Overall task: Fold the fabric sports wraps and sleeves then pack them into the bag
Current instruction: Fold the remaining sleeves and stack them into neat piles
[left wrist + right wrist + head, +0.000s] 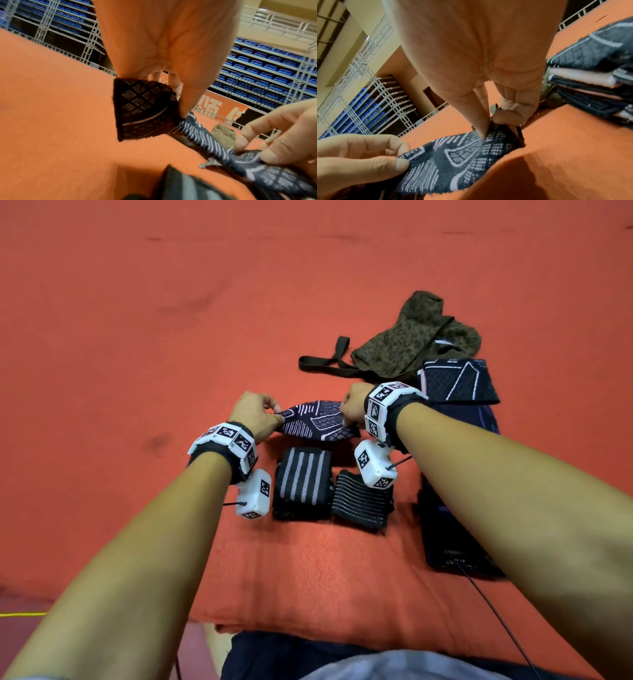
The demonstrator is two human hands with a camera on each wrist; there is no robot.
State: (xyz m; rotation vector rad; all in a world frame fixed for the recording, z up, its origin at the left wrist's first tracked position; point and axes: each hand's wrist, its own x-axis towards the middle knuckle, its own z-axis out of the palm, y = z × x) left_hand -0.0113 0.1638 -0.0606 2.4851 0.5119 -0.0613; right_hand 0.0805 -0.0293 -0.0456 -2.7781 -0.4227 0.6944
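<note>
A dark patterned sleeve point(313, 421) with pale lines and dot blocks hangs stretched just above the orange mat. My left hand point(258, 414) pinches its left end point(145, 108); my right hand point(351, 405) pinches its right end point(489, 134). Two folded black wraps lie nearer to me: one with grey stripes point(303, 482) and one with thin ribs point(361, 501). The camouflage bag point(414, 340) lies slumped at the back right, its dark strap point(325, 364) trailing left.
A folded dark quilted piece point(459, 381) rests on a longer dark fabric point(455, 529) along the right side. The orange mat point(137, 337) spreads out to the left and far side. A black cable point(496, 614) runs off toward me.
</note>
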